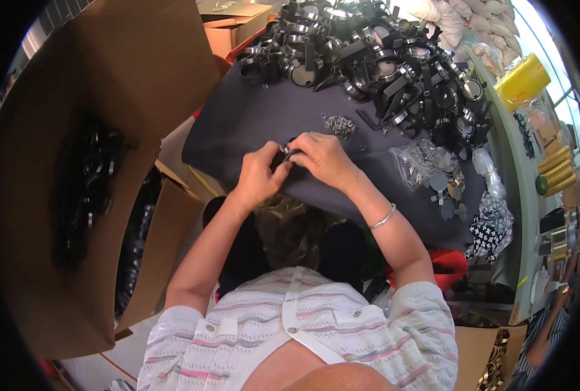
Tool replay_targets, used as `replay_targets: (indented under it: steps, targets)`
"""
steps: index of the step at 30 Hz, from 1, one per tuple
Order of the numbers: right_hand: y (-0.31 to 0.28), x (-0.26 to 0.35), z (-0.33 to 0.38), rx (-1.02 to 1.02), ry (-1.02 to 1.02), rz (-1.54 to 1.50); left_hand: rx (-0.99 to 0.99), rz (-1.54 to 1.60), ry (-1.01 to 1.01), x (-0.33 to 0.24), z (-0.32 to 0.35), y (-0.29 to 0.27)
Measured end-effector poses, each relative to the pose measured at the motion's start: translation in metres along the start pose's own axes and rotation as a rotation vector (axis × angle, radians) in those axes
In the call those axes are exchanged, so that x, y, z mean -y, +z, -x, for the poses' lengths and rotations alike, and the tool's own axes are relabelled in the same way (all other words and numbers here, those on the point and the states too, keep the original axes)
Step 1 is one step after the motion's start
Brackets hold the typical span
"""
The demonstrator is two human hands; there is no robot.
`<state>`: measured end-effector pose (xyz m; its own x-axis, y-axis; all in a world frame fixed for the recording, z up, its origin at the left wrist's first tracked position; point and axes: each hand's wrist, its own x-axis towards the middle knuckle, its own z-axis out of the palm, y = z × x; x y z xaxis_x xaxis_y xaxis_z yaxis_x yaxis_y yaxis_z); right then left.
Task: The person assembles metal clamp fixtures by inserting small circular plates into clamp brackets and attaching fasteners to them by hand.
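Over the near edge of the dark cloth-covered table (231,130), my hands meet at the fingertips. Between them is a small dark piece (291,155), narrow and black, mostly covered by fingers; its exact kind cannot be made out. My left hand (261,173) pinches it from the left. From the right, my right hand (329,160) closes on the same piece with thumb and fingers. Just beyond the right hand lies a little heap of small silver metal parts (339,126). A black L-shaped piece (369,120) rests to the right of that heap.
Black pieces with round silver metal parts (368,65) are piled across the far table. To the right are a clear bag of small parts (420,163) and grey discs (441,203). A big cardboard box (133,72) stands left. Someone else's arm (543,339) shows at lower right.
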<state>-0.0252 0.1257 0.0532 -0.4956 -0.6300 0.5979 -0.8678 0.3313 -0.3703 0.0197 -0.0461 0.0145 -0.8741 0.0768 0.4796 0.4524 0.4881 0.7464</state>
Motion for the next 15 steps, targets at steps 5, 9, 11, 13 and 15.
replay_targets:
  steps: [5,9,11,13,15]
  targets:
    - [-0.009,-0.01,-0.021,0.108,-0.011,-0.05,-0.132,-0.052,0.149,0.004,-0.004,0.009]
    - [-0.022,-0.012,-0.051,0.436,0.195,-0.179,-0.073,-0.127,0.058,0.001,-0.005,0.004]
    - [-0.021,-0.011,-0.053,0.45,0.25,-0.172,-0.09,-0.12,0.073,0.006,-0.006,0.007]
    - [-0.016,-0.01,-0.04,0.312,0.276,-0.175,-0.111,-0.11,0.091,0.011,-0.005,0.009]
    - [-0.006,-0.007,-0.015,0.068,0.232,-0.117,-0.091,-0.058,0.116,0.012,-0.005,0.008]
